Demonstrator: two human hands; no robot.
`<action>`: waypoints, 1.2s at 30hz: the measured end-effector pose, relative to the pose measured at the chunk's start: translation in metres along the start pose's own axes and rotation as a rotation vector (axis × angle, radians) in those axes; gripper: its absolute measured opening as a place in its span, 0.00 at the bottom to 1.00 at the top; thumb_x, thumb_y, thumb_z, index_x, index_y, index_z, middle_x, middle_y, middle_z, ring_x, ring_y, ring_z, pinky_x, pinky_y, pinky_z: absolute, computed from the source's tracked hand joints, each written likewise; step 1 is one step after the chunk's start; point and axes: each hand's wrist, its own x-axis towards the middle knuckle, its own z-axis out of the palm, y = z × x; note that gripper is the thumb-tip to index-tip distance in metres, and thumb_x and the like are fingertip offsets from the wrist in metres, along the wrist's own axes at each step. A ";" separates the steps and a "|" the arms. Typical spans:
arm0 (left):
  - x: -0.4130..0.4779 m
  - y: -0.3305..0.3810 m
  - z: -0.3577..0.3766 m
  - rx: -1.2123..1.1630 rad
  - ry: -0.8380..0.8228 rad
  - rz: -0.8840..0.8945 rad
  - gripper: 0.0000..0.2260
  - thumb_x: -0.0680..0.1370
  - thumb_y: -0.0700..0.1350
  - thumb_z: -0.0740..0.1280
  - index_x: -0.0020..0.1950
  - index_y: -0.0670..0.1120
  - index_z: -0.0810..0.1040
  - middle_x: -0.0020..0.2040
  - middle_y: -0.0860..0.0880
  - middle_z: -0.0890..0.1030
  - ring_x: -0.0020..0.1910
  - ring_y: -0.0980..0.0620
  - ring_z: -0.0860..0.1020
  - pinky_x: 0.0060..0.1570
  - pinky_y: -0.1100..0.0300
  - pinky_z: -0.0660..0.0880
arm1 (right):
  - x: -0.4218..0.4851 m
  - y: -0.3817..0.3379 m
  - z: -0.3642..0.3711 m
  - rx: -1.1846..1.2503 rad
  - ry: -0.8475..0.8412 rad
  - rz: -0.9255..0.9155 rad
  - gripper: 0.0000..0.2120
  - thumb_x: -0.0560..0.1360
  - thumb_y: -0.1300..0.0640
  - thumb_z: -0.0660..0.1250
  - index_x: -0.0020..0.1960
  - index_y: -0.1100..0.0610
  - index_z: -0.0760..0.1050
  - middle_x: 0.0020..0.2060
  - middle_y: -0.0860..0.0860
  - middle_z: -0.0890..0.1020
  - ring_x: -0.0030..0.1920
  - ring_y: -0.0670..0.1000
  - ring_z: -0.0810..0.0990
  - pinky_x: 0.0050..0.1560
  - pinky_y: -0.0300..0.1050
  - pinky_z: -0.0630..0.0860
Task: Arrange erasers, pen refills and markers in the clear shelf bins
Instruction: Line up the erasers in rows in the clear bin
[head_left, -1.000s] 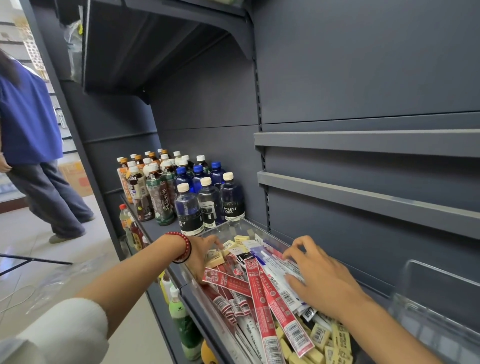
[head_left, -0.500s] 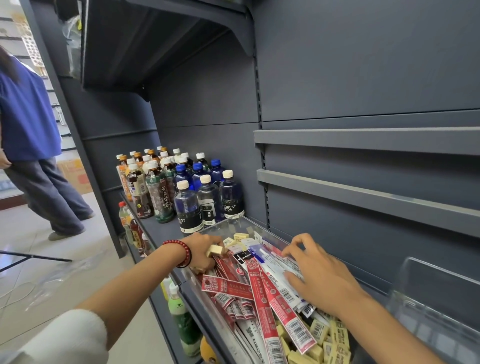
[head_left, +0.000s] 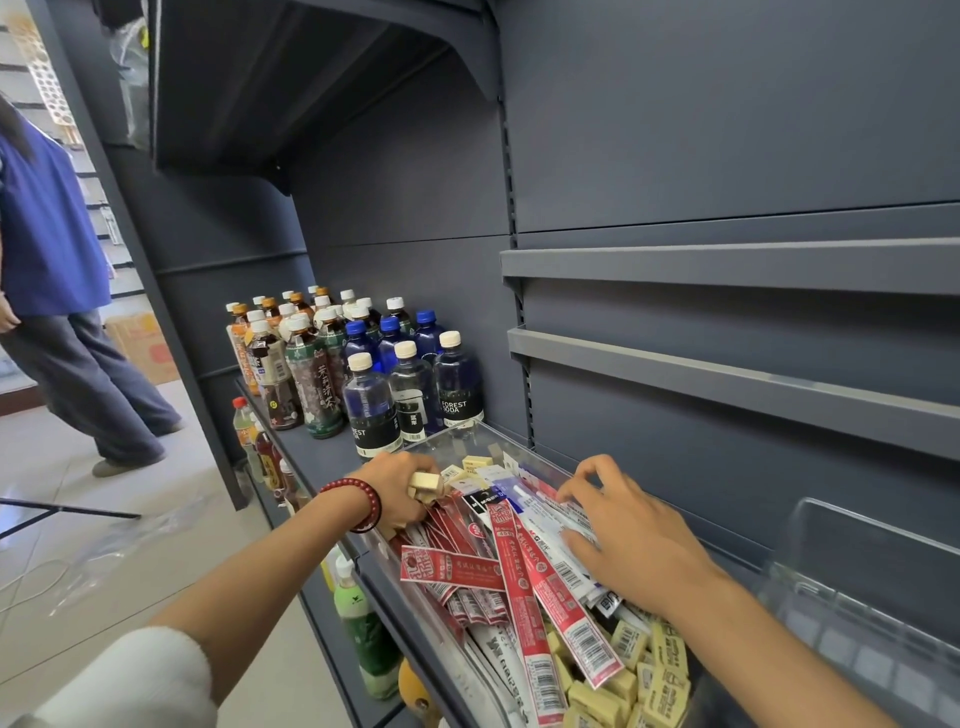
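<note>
Left hand (head_left: 402, 488) is at the far-left corner of the clear bin (head_left: 485, 441). Its grip is curled round a few small beige erasers (head_left: 427, 483), held just above the pile. A red bead bracelet (head_left: 363, 503) is on the wrist, and a white sleeve (head_left: 130, 680) is pushed up the forearm.

Right hand (head_left: 623, 535) sits over the right side of the same bin. Its grip is spread, with fingers (head_left: 589, 470) arched and their tips down on the white refill packs (head_left: 545, 512), thumb lying flat along them. It presses on the packs and lifts nothing.

The bin sits on the grey shelf (head_left: 311, 452) and holds a mixed heap:
- Red refill packs (head_left: 519, 571) lie crisscrossed through the middle, some sticking out over the near rim.
- The white packs lie along the right wall.
- Loose erasers (head_left: 649, 670) are piled at the near end.
- A few more erasers (head_left: 475, 462) are at the far end.

I can't pick out any markers in the heap.

A second clear bin (head_left: 857, 597) stands just to the right on the same shelf. Drink bottles (head_left: 363, 374) are packed in rows on the shelf just behind the first bin. A green bottle (head_left: 363, 639) is on the shelf below. Another person in a blue top (head_left: 47, 249) stands on the tile floor (head_left: 78, 519) at far left, with a cardboard box (head_left: 145, 348) behind them.
</note>
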 end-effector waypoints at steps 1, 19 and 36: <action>0.000 0.000 0.001 0.008 0.007 -0.003 0.12 0.69 0.39 0.66 0.49 0.52 0.78 0.47 0.51 0.82 0.47 0.51 0.80 0.47 0.56 0.79 | -0.001 0.000 0.000 0.000 0.002 0.001 0.20 0.79 0.44 0.60 0.69 0.46 0.63 0.66 0.44 0.61 0.62 0.44 0.72 0.54 0.40 0.77; -0.007 0.006 -0.005 0.051 -0.076 -0.004 0.12 0.67 0.52 0.69 0.49 0.58 0.73 0.43 0.49 0.84 0.43 0.50 0.82 0.46 0.54 0.80 | -0.001 0.000 0.001 -0.013 0.001 -0.006 0.19 0.80 0.45 0.60 0.69 0.46 0.63 0.66 0.45 0.61 0.61 0.44 0.72 0.56 0.41 0.76; -0.008 0.005 -0.001 -0.091 0.071 0.034 0.06 0.71 0.44 0.71 0.46 0.49 0.78 0.40 0.52 0.80 0.39 0.54 0.79 0.37 0.66 0.75 | -0.001 0.001 0.000 -0.019 -0.013 -0.004 0.19 0.80 0.46 0.60 0.69 0.46 0.64 0.66 0.45 0.60 0.62 0.45 0.71 0.56 0.43 0.75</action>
